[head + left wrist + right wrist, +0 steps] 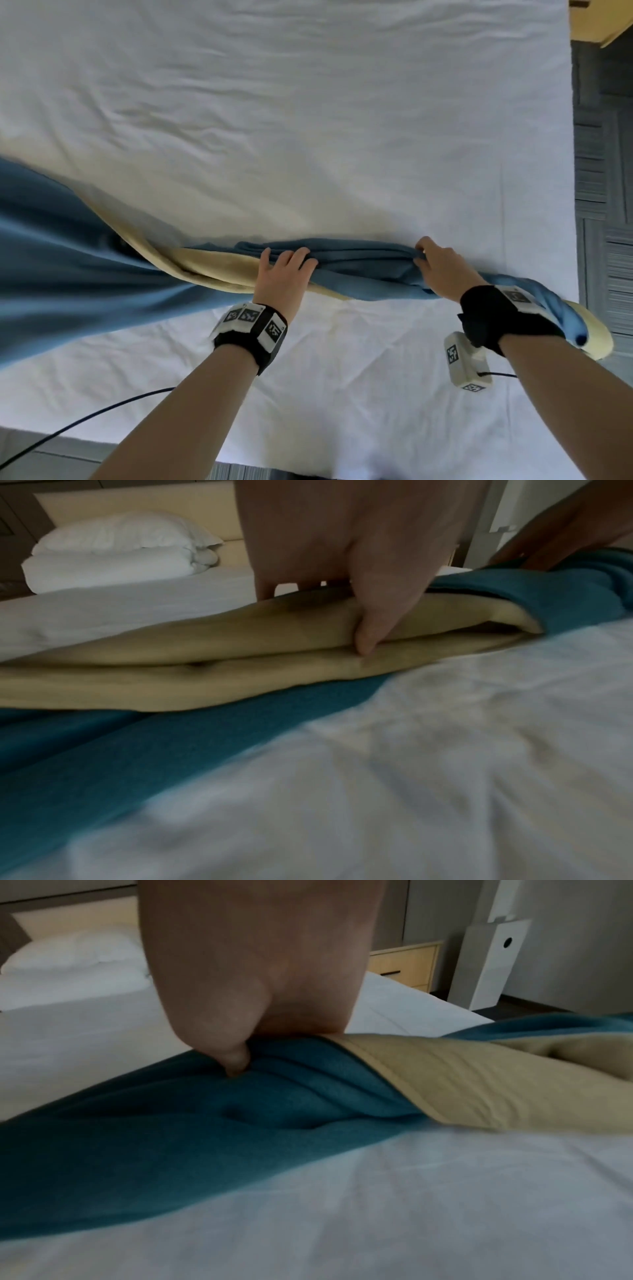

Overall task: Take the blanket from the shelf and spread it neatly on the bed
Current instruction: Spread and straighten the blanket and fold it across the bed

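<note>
Your forearms reach over the near edge of the bed [342,102], both hands down on the blanket [359,270], which lies bunched in a twisted blue-and-cream rope across the white sheet. Left hand [282,274]: fingers [368,639] curled over the roll, thumb pressed into the cream fold. Right hand [442,270]: fingers [236,1061] pinch a blue ridge; pillows [113,547] lie at the headboard.

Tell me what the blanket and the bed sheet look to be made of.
Blanket: likely fleece or a similar soft knit, matte and fuzzy, blue on one face and cream on the other, gathering in thick rounded folds. Bed sheet: probably woven cotton, white and matte, with fine sharp creases.
</note>
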A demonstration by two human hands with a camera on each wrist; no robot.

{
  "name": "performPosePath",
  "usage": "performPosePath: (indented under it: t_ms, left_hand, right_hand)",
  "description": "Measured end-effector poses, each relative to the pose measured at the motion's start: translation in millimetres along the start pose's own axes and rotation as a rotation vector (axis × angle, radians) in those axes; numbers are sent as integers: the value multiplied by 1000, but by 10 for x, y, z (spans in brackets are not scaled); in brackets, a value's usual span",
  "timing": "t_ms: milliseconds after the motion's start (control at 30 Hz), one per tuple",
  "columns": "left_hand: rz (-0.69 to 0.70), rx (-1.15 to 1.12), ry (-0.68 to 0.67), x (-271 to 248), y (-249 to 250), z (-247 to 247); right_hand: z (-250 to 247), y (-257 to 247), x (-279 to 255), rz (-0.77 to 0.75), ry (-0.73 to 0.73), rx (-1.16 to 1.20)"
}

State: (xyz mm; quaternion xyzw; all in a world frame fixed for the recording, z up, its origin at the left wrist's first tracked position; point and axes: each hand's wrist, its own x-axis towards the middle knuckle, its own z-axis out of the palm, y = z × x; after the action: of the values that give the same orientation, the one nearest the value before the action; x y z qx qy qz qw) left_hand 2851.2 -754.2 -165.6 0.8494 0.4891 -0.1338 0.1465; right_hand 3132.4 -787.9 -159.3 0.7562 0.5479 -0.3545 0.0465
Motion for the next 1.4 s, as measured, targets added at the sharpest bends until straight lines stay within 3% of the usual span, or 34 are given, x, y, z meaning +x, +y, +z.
performPosePath:
  t_ms: [67, 133, 200, 233, 333, 400, 567, 767, 833, 900, 967, 1033, 1067, 1167, 1300, 1400]
  left_hand:
    - [-12, -47, 1, 64, -9, -47]
    - [-51, -112, 14, 104, -4, -89]
    - [-78, -194, 46, 138, -17, -116]
    - [-80, -233, 65, 152, -29, -133]
    - [-70, -341, 136, 194, -67, -224]
    - [-72, -385, 199, 229, -85, -301]
    - [-56, -432, 251, 290, -122, -390]
    - [-7, -426, 417, 193, -101, -418]
    - [49, -477, 366, 102, -100, -383]
    - [109, -518, 187, -20, -110, -292]
    - [151, -378, -26, -116, -133, -156]
    - [147, -166, -146, -193, -155, -62]
    - [137, -90, -132, -222, -150, -46]
    - [67, 1, 72, -207, -115, -46]
    - [-45, -176, 68, -64, -117, -207]
    - [-40, -304, 124, 42, -76, -363]
  right_hand:
    - [48, -48, -14, 48, -27, -73]
    - [141, -139, -81, 17, 120, -206]
    - [247, -287, -205, -123, 318, -151]
    - [291, -380, -272, -224, 346, -86]
    - [442, -594, -374, -403, 201, -171]
    - [489, -664, -334, -340, 139, -257]
    - [410, -779, -122, -208, 188, -152]
    - [261, -659, 36, -21, -42, 155]
    - [248, -633, 81, 26, 6, 233]
    - [184, -632, 121, 52, 174, 286]
    - [80, -641, 139, 19, 361, 175]
    - [13, -675, 115, -104, 443, -25]
    - [14, -701, 81, -181, 443, -92]
    - [116, -730, -69, -350, 413, -154]
    - [287, -700, -239, -441, 311, -190]
    - [419, -726, -330, -438, 180, -244]
